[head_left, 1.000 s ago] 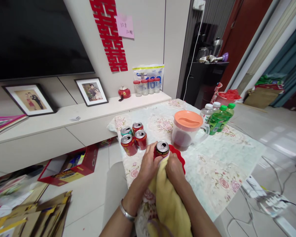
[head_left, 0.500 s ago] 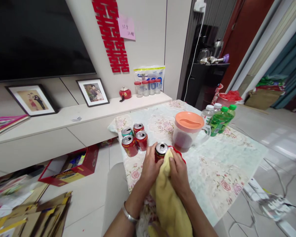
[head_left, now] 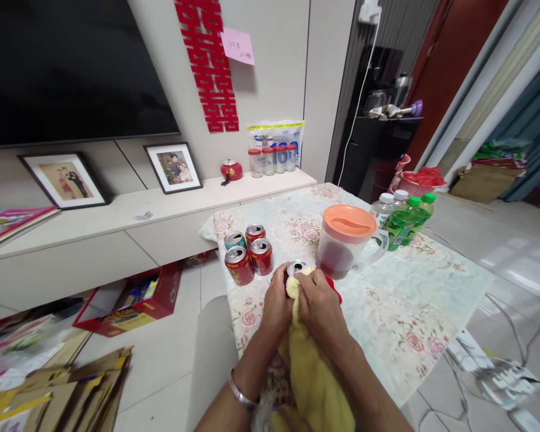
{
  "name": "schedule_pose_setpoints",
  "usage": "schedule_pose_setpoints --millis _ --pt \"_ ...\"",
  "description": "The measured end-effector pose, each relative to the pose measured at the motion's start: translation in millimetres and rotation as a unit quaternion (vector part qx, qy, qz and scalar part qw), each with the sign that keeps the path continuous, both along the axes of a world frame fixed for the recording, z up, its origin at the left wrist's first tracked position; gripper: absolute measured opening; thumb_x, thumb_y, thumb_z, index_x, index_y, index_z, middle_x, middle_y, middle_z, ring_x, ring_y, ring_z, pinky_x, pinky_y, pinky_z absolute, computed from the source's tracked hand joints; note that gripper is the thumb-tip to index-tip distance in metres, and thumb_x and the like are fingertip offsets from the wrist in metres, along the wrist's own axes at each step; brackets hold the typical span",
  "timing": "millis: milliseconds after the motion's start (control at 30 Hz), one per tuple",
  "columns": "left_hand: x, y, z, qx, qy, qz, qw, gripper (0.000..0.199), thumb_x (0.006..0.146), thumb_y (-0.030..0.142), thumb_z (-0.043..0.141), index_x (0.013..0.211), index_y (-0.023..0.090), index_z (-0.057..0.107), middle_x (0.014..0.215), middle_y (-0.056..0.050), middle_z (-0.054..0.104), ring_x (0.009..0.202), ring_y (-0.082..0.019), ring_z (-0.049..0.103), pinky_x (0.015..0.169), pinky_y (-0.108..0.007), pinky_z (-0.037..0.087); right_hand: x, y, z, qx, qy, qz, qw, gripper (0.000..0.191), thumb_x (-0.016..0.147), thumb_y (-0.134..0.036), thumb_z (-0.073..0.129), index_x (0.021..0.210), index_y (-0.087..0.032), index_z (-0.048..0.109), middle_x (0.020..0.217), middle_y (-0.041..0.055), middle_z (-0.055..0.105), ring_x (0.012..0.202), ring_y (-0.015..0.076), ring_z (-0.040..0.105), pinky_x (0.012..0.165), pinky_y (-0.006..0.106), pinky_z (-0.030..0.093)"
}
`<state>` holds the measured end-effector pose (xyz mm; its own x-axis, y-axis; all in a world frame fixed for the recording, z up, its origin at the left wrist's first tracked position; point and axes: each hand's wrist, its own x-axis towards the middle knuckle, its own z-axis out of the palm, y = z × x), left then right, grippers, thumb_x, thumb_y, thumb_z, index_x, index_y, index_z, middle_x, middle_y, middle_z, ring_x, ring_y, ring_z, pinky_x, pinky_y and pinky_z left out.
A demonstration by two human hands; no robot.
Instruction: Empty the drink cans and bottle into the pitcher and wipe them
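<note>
Clutching yellow cloth point(head_left: 317, 377) (creased), the right hand point(head_left: 318, 302) holds it against the metal can point(head_left: 295, 267) the left hand point(head_left: 278, 305) grips.

The left hand point(head_left: 278, 306), right hand point(head_left: 320, 300) and yellow cloth point(head_left: 317, 384) hide most of the can point(head_left: 296, 266); the television point(head_left: 72, 72) is cropped.

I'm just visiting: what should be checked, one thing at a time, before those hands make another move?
1. Left hand gripping the held can: ok, around its side.
2. Right hand holding the yellow cloth: ok, bunched against the can.
3. Held can resting on the red plate: cannot tell, the hands hide its base.
4. Four other cans upright: ok, grouped to the left.
5. Jug covered: ok, orange lid on.
</note>
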<state>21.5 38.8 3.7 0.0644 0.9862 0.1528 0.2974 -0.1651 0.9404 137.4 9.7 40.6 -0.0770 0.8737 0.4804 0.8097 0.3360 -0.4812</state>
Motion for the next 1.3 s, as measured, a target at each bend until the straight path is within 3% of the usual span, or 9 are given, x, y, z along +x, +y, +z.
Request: schedule_pose_setpoints --millis 167,367,533,800,967,1133,1200,1300 --pt "-1 2 1.8 -0.003 -0.005 0.0 1.0 0.057 0.082 0.023 0.059 0.137 0.017 0.046 0.141 -0.018 0.059 0.127 -0.032 0.059 0.106 -0.047 0.046 -2 7 -2.9 -0.001 -0.005 0.026 1.0 0.033 0.09 -0.011 0.049 0.112 -0.017 0.072 0.085 0.0065 0.051 0.066 0.0187 0.048 0.055 0.028 0.035" --pt "0 3 -3.8 0.002 -0.022 -0.01 1.0 0.058 0.078 0.021 0.061 0.135 0.021 0.047 0.135 -0.012 0.064 0.124 -0.028 0.062 0.104 -0.044 0.049 20 7 -16.8 0.02 0.069 0.04 0.997 0.034 0.099 -0.022 0.044 0.117 -0.016 0.073 0.086 0.007 0.055 0.077 0.0187 0.058 0.07 0.03 0.047" --pt "1 4 -2.0 0.003 -0.033 -0.017 0.999 0.057 0.076 0.022 0.064 0.131 0.022 0.05 0.129 -0.009 0.067 0.119 -0.027 0.064 0.102 -0.042 0.051 24 17 -25.0 0.023 0.173 0.004 0.985 0.037 0.099 -0.029 0.045 0.114 -0.014 0.075 0.094 0.0105 0.062 0.088 0.0204 0.064 0.084 0.034 0.051" --pt "-1 3 2.5 -0.01 0.0 -0.017 1.0 0.06 0.076 0.018 0.064 0.133 0.021 0.047 0.134 -0.013 0.064 0.126 -0.03 0.06 0.109 -0.049 0.044 18 32 -42.8 -0.044 0.332 -0.076 0.939 0.035 0.094 -0.036 0.05 0.109 -0.02 0.077 0.106 0.0081 0.074 0.098 0.0216 0.069 0.088 0.033 0.054" --pt "2 0 3.3 -0.018 -0.02 -0.006 1.0 0.063 0.077 0.024 0.069 0.135 0.019 0.045 0.139 -0.015 0.06 0.131 -0.03 0.056 0.112 -0.049 0.041 22 35 -61.1 -0.081 0.324 -0.089 0.938 0.032 0.089 -0.029 0.05 0.097 -0.02 0.079 0.091 0.0062 0.077 0.085 0.0223 0.068 0.081 0.036 0.053" --pt "8 0 3.8 -0.01 -0.045 0.014 0.999 0.057 0.082 0.031 0.068 0.134 0.021 0.048 0.137 -0.011 0.061 0.13 -0.027 0.057 0.112 -0.044 0.041 21 32 -65.6 -0.056 0.276 -0.098 0.955 0.024 0.08 -0.017 0.052 0.074 -0.02 0.075 0.077 0.0077 0.068 0.077 0.0217 0.061 0.077 0.036 0.05" --pt "10 0 7.6 0.006 -0.057 0.019 0.998 0.057 0.084 0.036 0.067 0.135 0.021 0.046 0.138 -0.012 0.06 0.13 -0.026 0.056 0.112 -0.043 0.041 18 29 -62.6 -0.037 0.27 -0.102 0.957 0.026 0.084 -0.018 0.049 0.079 -0.019 0.075 0.084 0.0094 0.068 0.082 0.0223 0.062 0.08 0.037 0.051" --pt "15 -3 21.5 0.032 -0.087 0.036 0.995 0.056 0.089 0.042 0.062 0.136 0.019 0.042 0.134 -0.012 0.061 0.124 -0.025 0.059 0.109 -0.04 0.044 11 19 -56.5 -0.007 0.274 -0.094 0.957 0.036 0.095 -0.023 0.04 0.106 -0.017 0.074 0.107 0.013 0.071 0.104 0.0234 0.064 0.096 0.042 0.05"
